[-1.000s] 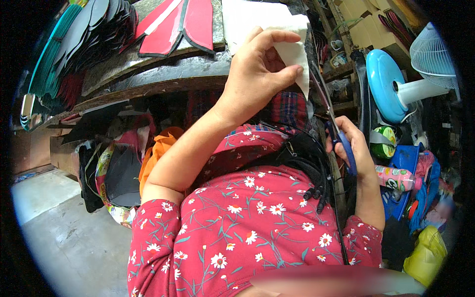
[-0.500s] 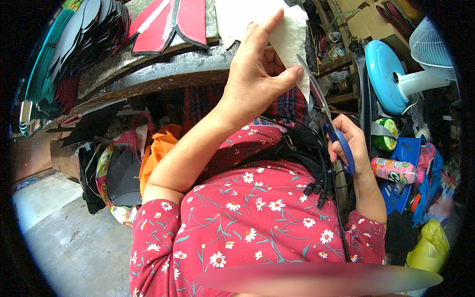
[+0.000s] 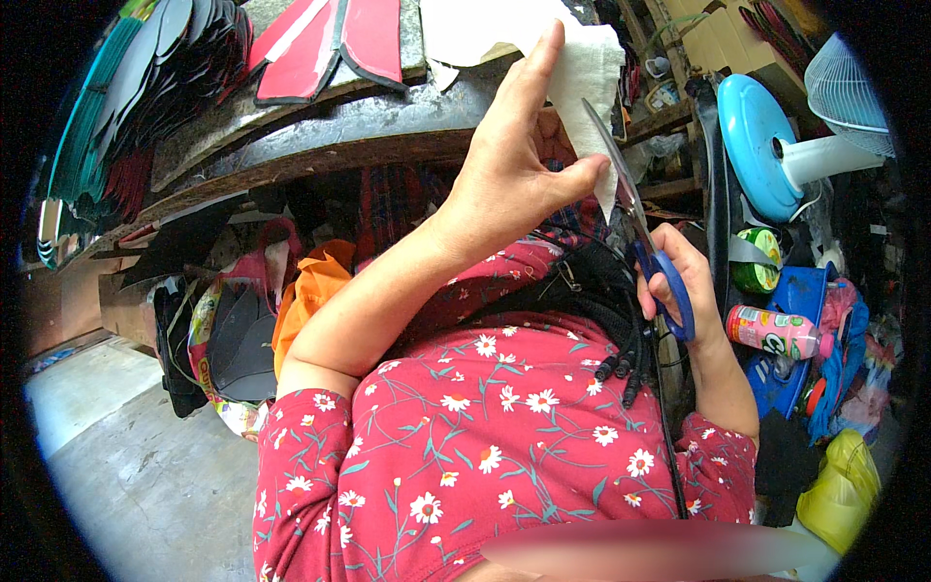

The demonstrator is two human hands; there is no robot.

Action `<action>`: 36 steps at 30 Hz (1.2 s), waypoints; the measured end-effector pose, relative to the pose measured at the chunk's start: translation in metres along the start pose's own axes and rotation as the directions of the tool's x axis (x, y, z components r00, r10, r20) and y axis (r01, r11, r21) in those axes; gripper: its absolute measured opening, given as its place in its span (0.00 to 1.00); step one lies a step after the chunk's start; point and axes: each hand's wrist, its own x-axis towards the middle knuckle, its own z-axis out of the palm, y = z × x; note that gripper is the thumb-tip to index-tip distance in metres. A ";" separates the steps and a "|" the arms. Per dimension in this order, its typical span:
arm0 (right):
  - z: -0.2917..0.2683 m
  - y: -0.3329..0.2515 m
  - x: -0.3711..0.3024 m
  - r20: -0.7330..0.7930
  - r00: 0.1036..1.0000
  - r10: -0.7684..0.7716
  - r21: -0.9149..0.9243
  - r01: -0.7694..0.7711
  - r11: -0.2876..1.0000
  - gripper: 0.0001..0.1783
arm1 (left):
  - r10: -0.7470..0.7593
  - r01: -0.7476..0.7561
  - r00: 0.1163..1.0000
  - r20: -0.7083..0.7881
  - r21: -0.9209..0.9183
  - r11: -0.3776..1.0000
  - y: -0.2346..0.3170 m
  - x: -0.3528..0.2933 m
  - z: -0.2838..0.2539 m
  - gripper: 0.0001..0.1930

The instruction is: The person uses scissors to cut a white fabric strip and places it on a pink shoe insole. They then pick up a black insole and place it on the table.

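Note:
My left hand [image 3: 514, 160] holds up a white sheet [image 3: 587, 78], pinching its lower edge between thumb and fingers, index finger stretched upward along it. My right hand [image 3: 679, 286] grips blue-handled scissors [image 3: 640, 228]; the long blades point up and touch the sheet's right edge. Both forearms rise from my lap, over a red flowered dress [image 3: 485, 446].
A dark workbench edge [image 3: 320, 145] runs across the top with red cut pieces [image 3: 335, 44] and stacked dark and green shapes [image 3: 145, 87]. A blue fan [image 3: 776, 145], a bottle [image 3: 776, 332] and a yellow bag [image 3: 839, 490] crowd the right. Bags [image 3: 233, 330] lie under the bench.
My left hand has shifted its hold on the sheet and the index finger now stretches up. The scissors have risen along the sheet's right edge.

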 end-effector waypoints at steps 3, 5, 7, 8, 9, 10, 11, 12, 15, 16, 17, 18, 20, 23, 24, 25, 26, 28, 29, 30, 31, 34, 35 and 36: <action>0.001 -0.001 -0.001 -0.010 1.000 -0.009 0.053 0.009 0.999 0.24 | -0.054 0.057 0.998 0.028 -0.118 0.991 0.001 0.000 -0.002 0.50; 0.000 -0.003 -0.002 -0.041 0.999 0.030 -0.011 -0.030 0.999 0.32 | -0.176 0.175 0.984 0.005 -0.139 0.975 0.004 0.001 -0.008 0.41; -0.001 -0.005 -0.002 -0.058 0.997 0.057 -0.066 -0.061 0.996 0.37 | -0.176 0.144 0.981 -0.081 -0.297 0.944 0.003 0.005 -0.006 0.39; -0.001 -0.005 -0.002 -0.061 0.996 0.065 -0.091 -0.070 0.993 0.37 | -0.190 0.167 0.979 -0.078 -0.236 0.957 0.003 0.005 -0.005 0.41; -0.002 -0.006 -0.003 -0.062 0.996 0.069 -0.114 -0.075 0.991 0.37 | -0.190 0.171 0.978 -0.087 -0.188 0.967 0.003 0.006 -0.005 0.43; -0.002 -0.007 -0.002 -0.062 0.996 0.069 -0.121 -0.076 0.990 0.37 | -0.161 0.142 0.984 -0.079 -0.202 0.969 0.003 0.006 -0.004 0.45; -0.002 -0.007 -0.002 -0.060 0.996 0.065 -0.127 -0.073 0.989 0.38 | -0.132 0.110 0.988 -0.086 -0.220 0.969 0.002 0.005 -0.002 0.47; -0.002 -0.007 -0.001 -0.063 0.996 0.061 -0.128 -0.068 0.989 0.38 | -0.102 0.077 0.990 -0.093 -0.237 0.968 0.003 0.004 -0.003 0.49; -0.001 -0.007 -0.002 -0.042 0.997 0.066 -0.075 -0.069 0.995 0.38 | -0.327 0.316 0.945 0.025 -0.336 0.887 0.004 0.001 -0.004 0.52; -0.001 -0.007 -0.003 -0.043 0.997 0.072 -0.074 -0.075 0.994 0.38 | -0.341 0.330 0.939 0.034 -0.362 0.872 0.004 0.000 -0.003 0.53; -0.001 -0.007 -0.005 -0.043 0.996 0.078 -0.072 -0.081 0.994 0.37 | -0.271 0.247 0.963 -0.007 -0.385 0.889 0.004 0.001 -0.002 0.52; -0.002 -0.007 -0.006 -0.044 0.996 0.078 -0.061 -0.081 0.995 0.37 | -0.200 0.163 0.979 -0.049 -0.405 0.900 0.004 0.001 -0.001 0.52; -0.003 -0.007 -0.008 -0.048 0.995 0.084 -0.074 -0.087 0.993 0.36 | -0.242 0.211 0.970 -0.025 -0.412 0.887 0.005 0.001 -0.002 0.52; -0.006 -0.006 -0.009 -0.025 0.994 0.107 -0.020 -0.107 0.994 0.31 | -0.307 0.301 0.951 0.036 -0.340 0.891 0.010 -0.001 -0.009 0.52; -0.007 -0.006 -0.009 -0.010 0.994 0.111 0.005 -0.111 0.994 0.28 | -0.315 0.312 0.948 0.041 -0.313 0.897 0.009 -0.001 -0.008 0.52; -0.008 -0.006 -0.009 0.001 0.993 0.114 0.011 -0.114 0.993 0.28 | -0.323 0.322 0.945 0.045 -0.287 0.902 0.010 -0.002 -0.010 0.52; -0.008 -0.006 -0.008 0.014 0.994 0.110 0.014 -0.110 0.994 0.28 | -0.314 0.310 0.949 0.033 -0.272 0.911 0.009 -0.001 -0.008 0.53; -0.009 -0.007 -0.006 0.033 0.996 0.084 0.012 -0.085 0.996 0.29 | -0.264 0.253 0.964 0.008 -0.323 0.912 0.006 -0.001 -0.003 0.53; -0.008 -0.007 -0.005 0.040 0.997 0.063 0.006 -0.063 0.998 0.29 | -0.225 0.204 0.974 -0.008 -0.387 0.899 0.003 -0.002 0.002 0.53; -0.007 -0.007 -0.003 0.047 0.998 0.049 -0.001 -0.049 0.999 0.29 | -0.186 0.155 0.982 -0.026 -0.449 0.880 0.002 -0.002 0.004 0.53; -0.007 -0.008 -0.002 0.043 0.998 0.045 -0.007 -0.044 0.999 0.29 | -0.201 0.178 0.980 -0.008 -0.435 0.883 0.002 -0.003 0.004 0.54; -0.004 -0.009 -0.002 0.028 0.998 0.062 -0.008 -0.062 0.998 0.29 | -0.235 0.222 0.972 0.013 -0.382 0.897 0.004 -0.008 0.002 0.51; -0.003 -0.009 -0.004 0.019 0.997 0.076 0.006 -0.076 0.997 0.29 | -0.239 0.223 0.971 -0.001 -0.357 0.907 0.005 -0.010 0.002 0.48; -0.002 -0.010 -0.005 0.010 0.996 0.090 0.019 -0.090 0.996 0.29 | -0.228 0.213 0.973 -0.014 -0.315 0.925 0.004 -0.010 0.003 0.48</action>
